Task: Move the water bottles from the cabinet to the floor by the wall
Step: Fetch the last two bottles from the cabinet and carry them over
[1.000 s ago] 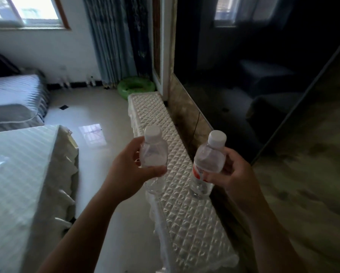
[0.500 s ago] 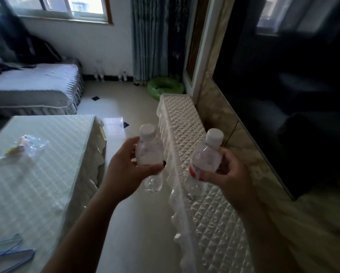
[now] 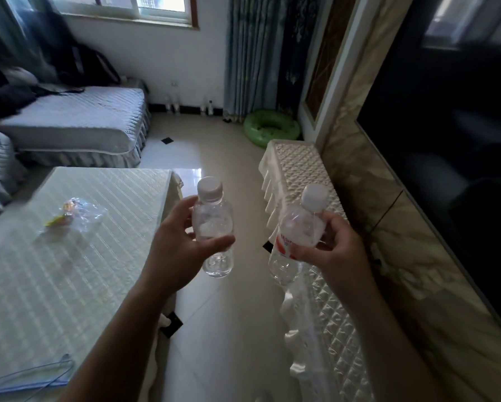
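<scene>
Head view: two water bottles were carried in the air, the left bottle (image 3: 213,221) above the floor (image 3: 214,329) between the bench (image 3: 69,271) and the cabinet (image 3: 301,169), the right bottle (image 3: 297,230) above the cabinet's front edge. The probable destination was the far wall, where a row of small bottles (image 3: 171,107) stood on the floor.

Probable faults:
- The smooth, clear plastic could slip, since each bottle was held one-handed with no support under its base.
- The passage between bench and cabinet was narrow, so a bottle or elbow could strike either edge.
- A green inflatable ring (image 3: 271,130) lay on the floor near the route and could be a trip hazard.
- A careless set-down could topple the standing row.

Hand pose: the left hand (image 3: 179,253) gripped its bottle at mid-body, thumb across the front and fingers (image 3: 185,206) curled behind, cap up. The right hand (image 3: 340,253) was wrapped around the red-labelled bottle, which tilted slightly left. Both forearms reached forward.
</scene>
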### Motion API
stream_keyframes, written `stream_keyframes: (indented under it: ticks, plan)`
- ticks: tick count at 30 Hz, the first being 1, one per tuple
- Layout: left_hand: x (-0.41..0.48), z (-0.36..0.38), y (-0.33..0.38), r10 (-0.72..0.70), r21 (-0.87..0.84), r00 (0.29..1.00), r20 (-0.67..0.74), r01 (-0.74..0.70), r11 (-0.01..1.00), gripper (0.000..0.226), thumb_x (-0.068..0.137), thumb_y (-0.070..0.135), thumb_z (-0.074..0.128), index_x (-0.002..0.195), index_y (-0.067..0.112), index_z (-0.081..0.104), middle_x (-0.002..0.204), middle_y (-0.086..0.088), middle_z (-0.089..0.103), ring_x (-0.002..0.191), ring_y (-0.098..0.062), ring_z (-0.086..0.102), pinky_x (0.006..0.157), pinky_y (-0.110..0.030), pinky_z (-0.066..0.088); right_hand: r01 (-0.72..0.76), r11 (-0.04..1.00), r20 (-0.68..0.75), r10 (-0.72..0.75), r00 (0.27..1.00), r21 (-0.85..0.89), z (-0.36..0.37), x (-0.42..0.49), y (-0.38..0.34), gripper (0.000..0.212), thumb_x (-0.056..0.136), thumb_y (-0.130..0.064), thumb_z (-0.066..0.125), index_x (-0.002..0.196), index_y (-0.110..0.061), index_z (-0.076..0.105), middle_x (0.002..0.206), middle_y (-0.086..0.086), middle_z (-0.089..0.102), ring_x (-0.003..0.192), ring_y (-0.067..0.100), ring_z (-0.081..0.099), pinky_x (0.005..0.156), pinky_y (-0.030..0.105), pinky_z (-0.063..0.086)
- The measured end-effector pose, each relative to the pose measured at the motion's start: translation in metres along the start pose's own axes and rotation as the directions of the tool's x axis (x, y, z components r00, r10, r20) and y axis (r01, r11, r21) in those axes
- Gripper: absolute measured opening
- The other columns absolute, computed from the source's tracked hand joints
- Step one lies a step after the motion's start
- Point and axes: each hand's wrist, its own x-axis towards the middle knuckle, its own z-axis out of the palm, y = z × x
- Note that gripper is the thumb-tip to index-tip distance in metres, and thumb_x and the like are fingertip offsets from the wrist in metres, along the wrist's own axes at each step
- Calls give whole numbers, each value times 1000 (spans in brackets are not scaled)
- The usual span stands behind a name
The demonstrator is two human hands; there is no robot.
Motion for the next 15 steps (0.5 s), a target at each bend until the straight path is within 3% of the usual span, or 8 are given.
stream_keyframes:
  ticks: [7, 15]
  plan:
    - [60, -8, -23, -51, 24, 998, -21, 51, 998, 77, 59, 25, 93, 126, 28, 55, 108, 5, 71, 93, -8, 70, 83, -35, 59, -2, 1000, 38, 2, 999, 17, 27, 68, 9, 64, 52, -34, 89, 111, -26, 64, 106, -3, 73, 100, 16, 70, 85, 39, 58]
    - [166, 12, -32, -59, 49, 996, -62, 62, 997, 71, 60, 20, 93, 121, 27, 58, 102, 3, 72, 88, -10, 72, 83, -43, 59, 16, 997, 92, -23, 996, 77, 34, 192, 11, 61, 55, -27, 87, 112, -24, 64, 104, -3, 73, 98, 13, 70, 88, 43, 58]
